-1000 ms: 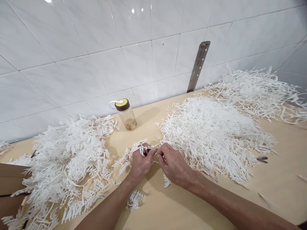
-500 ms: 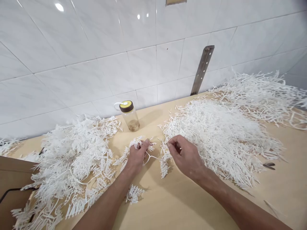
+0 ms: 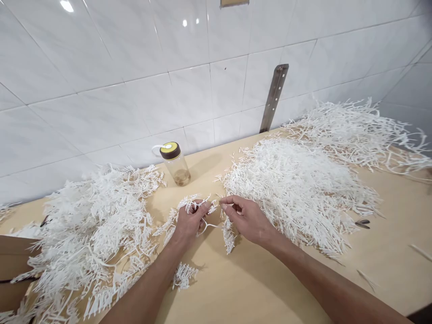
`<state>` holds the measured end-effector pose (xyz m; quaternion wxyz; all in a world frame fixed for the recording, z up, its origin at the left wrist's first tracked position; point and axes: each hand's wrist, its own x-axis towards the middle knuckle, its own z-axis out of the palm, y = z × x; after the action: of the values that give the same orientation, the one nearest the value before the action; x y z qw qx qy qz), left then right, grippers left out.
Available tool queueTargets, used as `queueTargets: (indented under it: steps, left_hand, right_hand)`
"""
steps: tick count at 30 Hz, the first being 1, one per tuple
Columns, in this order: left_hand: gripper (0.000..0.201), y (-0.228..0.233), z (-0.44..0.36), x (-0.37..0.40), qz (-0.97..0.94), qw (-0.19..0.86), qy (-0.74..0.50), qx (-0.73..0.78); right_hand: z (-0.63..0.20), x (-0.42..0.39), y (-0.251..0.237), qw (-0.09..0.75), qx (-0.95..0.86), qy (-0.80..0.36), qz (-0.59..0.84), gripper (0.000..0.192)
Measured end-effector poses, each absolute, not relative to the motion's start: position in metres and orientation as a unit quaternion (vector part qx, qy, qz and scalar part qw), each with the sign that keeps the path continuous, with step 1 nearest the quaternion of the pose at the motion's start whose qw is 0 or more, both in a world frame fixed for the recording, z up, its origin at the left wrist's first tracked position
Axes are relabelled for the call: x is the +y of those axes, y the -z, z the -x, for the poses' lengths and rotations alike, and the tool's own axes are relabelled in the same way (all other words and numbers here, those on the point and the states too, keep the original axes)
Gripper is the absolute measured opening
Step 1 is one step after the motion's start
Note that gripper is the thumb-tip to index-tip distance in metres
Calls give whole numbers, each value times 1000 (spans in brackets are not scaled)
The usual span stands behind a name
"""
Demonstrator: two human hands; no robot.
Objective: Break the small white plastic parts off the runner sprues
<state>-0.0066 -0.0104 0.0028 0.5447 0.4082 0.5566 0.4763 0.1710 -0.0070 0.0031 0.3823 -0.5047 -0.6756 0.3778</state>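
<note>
Left hand (image 3: 189, 221) grasping a white plastic sprig (image 3: 189, 208); right hand (image 3: 245, 217) pinching another sprig (image 3: 228, 230) beside it, above the bench (image 3: 256, 288), between 2 sprig piles.

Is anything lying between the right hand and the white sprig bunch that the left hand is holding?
Nothing visible does. The right hand pinches a thin white sprig just right of the left hand, whose grip is closed on the sprig bunch. Only a narrow strip of bare table separates them; the bottle stands well behind.
</note>
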Motion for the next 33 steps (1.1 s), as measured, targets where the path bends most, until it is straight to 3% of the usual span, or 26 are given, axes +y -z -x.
queueTargets:
  steps: [5,13,20,25,33]
  left_hand:
    - [43,2,1,-15,-432,549,-457,551]
    - [37,14,2,-16,-462,459,-474,592]
    - [36,20,5,-14,-477,440,-465,602]
    - [36,17,4,-15,-492,436,-457,598]
    - [35,14,0,-18,-489,459,-456,586]
  right_hand:
    - [-166,-8,-2,379,-625,-499,466,25]
    - [-167,-7,9,374,-566,-559,477,21]
    - [-166,-9,4,337,-546,-607,468,22]
    - [-168,-8,6,333,-559,-599,466,32]
    - [-163,-8,5,339,-612,-482,527,20]
